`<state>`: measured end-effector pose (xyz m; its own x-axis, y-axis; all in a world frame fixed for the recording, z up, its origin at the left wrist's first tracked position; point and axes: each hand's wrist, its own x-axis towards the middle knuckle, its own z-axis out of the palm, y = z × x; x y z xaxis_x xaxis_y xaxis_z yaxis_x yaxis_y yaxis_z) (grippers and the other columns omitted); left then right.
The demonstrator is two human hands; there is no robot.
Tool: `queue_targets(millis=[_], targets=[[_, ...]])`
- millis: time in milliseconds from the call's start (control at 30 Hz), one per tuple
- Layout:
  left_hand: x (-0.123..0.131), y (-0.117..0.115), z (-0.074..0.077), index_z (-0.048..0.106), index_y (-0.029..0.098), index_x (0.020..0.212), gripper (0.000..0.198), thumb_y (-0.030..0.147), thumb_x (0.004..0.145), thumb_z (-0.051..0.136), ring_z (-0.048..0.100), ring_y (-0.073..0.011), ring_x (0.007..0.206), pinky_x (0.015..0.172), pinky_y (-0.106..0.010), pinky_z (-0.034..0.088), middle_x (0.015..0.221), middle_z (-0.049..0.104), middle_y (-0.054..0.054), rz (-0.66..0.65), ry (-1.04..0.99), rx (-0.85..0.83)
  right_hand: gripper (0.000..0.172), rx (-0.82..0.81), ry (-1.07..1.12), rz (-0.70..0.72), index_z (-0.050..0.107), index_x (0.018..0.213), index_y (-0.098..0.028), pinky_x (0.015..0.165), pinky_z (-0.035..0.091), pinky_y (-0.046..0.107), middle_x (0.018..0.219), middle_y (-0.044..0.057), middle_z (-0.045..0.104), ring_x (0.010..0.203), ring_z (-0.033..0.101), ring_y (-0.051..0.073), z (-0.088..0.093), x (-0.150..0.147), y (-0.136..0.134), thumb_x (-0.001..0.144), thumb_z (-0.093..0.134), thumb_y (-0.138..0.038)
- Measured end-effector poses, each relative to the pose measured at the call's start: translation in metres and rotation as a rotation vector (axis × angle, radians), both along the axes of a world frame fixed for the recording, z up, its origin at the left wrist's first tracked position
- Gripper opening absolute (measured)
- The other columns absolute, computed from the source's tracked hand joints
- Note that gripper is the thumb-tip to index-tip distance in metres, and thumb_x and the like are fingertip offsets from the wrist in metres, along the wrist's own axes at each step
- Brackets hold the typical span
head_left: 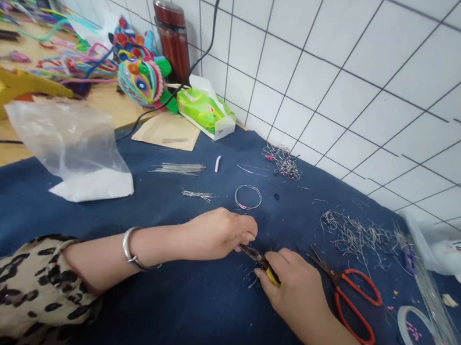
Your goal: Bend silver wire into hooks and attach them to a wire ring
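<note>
My right hand (294,280) is wrapped round the yellow grip of a pair of pliers (258,256), whose dark jaws point left. The jaw tips reach the fingers of my left hand (220,232). Those fingers are pinched together, and what lies between them is too small to make out. Just beyond, a thin wire ring (250,187) with a few pink bits on it lies on the dark blue cloth (188,318). Orange-handled scissors (339,278) rest right of my right hand. Short wire ends (250,279) lie under the pliers.
Bundles of straight wires (180,168) lie beyond my left hand. Tangled wire scraps (357,235) are at the right, near a roll ring (400,336) with pink bits inside. A plastic bag of white material (93,185), a yellow glue gun (6,85) and a red flask (173,39) stand left.
</note>
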<state>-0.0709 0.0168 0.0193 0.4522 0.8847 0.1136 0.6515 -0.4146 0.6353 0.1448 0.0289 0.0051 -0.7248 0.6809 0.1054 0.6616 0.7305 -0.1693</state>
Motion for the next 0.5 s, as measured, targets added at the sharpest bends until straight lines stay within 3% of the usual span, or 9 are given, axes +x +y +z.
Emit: queue_targets(millis=[500], targets=[[0.0012,-0.0012,-0.0012,0.054,0.018,0.092,0.020,0.017,0.087,0.034,0.058,-0.0140,0.066,0.062,-0.023,0.038,0.075,0.062,-0.002,-0.055,0.105,0.046,0.013,-0.272,0.032,-0.051,0.060,0.078,-0.022,0.061,0.038,0.023,0.071,0.000,0.055,0.066,0.053,0.013,0.0043,0.0013,0.0048,0.078,0.056,-0.035]])
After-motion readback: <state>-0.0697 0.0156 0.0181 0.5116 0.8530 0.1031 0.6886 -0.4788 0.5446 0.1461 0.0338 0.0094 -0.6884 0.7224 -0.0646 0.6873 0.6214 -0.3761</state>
